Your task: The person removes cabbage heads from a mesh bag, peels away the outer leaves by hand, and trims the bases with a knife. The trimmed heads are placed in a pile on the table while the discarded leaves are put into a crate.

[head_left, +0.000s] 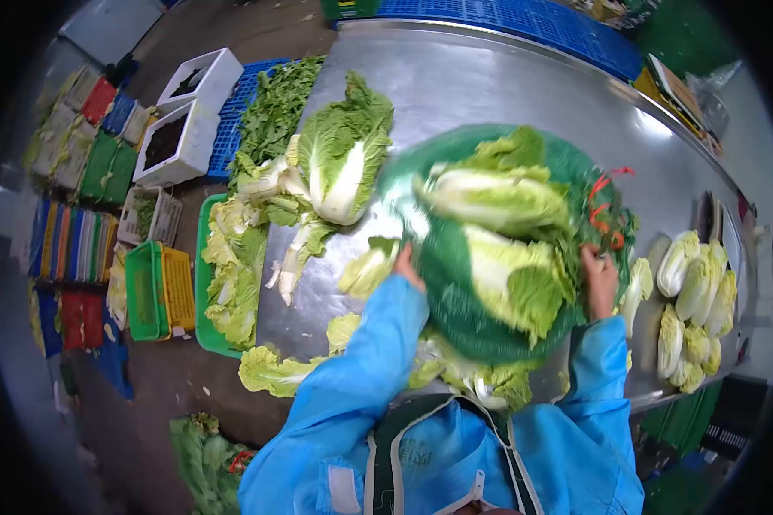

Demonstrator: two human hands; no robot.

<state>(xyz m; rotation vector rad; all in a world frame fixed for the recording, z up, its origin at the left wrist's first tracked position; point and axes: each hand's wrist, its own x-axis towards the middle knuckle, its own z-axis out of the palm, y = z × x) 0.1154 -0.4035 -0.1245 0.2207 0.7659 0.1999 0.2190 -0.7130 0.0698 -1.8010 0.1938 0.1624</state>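
Observation:
A green mesh bag (pixel 455 296) is spread on the metal table in front of me, partly blurred. Two large napa cabbages lie on or in it: an upper cabbage (pixel 498 196) on its side and a lower cabbage (pixel 511 266) with its leafy end toward the right. At the bag's left edge my left hand (pixel 409 268) is closed on the mesh. My right hand (pixel 599 279) grips the bunched mesh on the right, just below a red tie (pixel 604 219). Another whole cabbage (pixel 343 159) and loose outer leaves (pixel 365 268) lie to the left of the bag.
Several trimmed cabbages (pixel 696 292) lie at the table's right end. A green crate of leaves (pixel 204 283) stands against the left edge. White foam boxes (pixel 180 142) and a blue crate (pixel 223 137) are farther left. A filled net sack (pixel 206 463) sits on the floor.

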